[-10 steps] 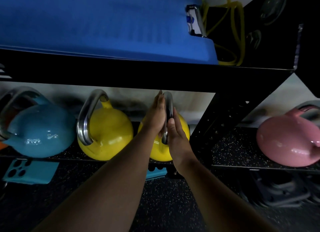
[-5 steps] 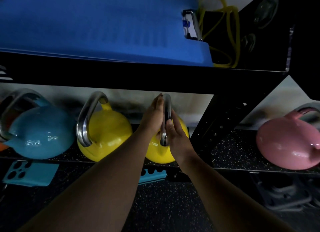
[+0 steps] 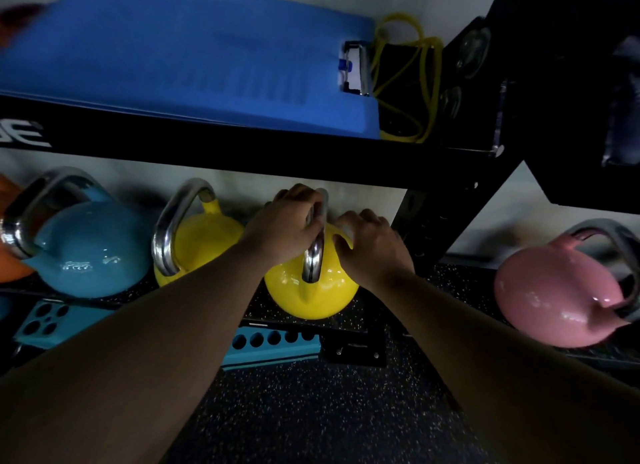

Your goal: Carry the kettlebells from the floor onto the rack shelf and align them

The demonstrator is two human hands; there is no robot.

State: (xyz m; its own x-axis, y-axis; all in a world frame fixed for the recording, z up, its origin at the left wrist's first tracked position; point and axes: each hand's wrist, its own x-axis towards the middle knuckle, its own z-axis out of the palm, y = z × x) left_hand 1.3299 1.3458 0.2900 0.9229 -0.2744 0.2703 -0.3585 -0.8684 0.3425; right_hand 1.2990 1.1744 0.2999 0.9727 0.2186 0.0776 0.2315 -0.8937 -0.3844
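Note:
A yellow kettlebell with a steel handle stands on the low rack shelf. My left hand is closed around the top of that handle. My right hand rests on the bell's right shoulder, fingers curled against it. A second yellow kettlebell and a teal kettlebell stand to the left on the same shelf. Part of an orange one shows at the far left edge. A pink kettlebell sits in the neighbouring bay to the right.
The black upper shelf beam hangs just above the handles, carrying a blue mat and yellow bands. A black upright post stands between the two bays. Teal blocks with holes lie under the shelf. Speckled rubber floor lies below.
Both hands were pressed flat on either side of the handle. Now my left hand has wrapped over its top and my right hand has slid off onto the bell's right side.

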